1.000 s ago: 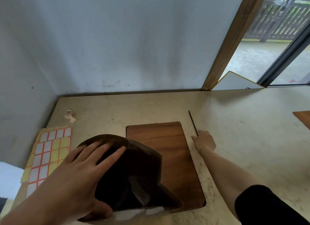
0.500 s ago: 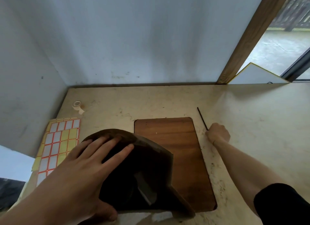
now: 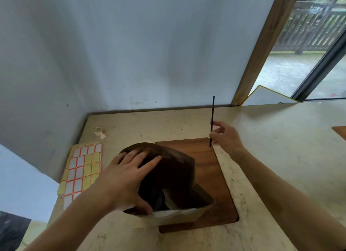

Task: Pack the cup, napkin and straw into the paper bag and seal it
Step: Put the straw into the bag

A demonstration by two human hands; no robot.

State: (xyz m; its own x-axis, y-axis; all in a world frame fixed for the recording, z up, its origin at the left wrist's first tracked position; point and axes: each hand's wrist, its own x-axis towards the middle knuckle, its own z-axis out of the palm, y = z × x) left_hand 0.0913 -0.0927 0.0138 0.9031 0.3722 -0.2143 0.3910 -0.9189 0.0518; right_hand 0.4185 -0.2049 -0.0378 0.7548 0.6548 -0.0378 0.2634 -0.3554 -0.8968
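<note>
A brown paper bag (image 3: 177, 177) lies on its side on the table, its mouth open toward me. My left hand (image 3: 127, 177) rests on top of it, fingers spread over the bag and thumb at the mouth's rim. Something dark and something white show inside the mouth; I cannot tell which is the cup or the napkin. My right hand (image 3: 227, 138) pinches a thin black straw (image 3: 212, 116) near its lower end. The straw stands almost upright, lifted off the table, beyond and to the right of the bag.
A dark wooden inlay (image 3: 211, 176) lies under the bag in the pale marbled table (image 3: 280, 157). Sticker sheets (image 3: 82, 166) with white and yellow labels lie at the left. A small tape roll (image 3: 98, 129) sits near the back wall corner. A white board (image 3: 265, 97) leans by the door.
My right hand has taken hold of the straw, which lay flat on the table, and raised it upright. My left hand stays on the bag.
</note>
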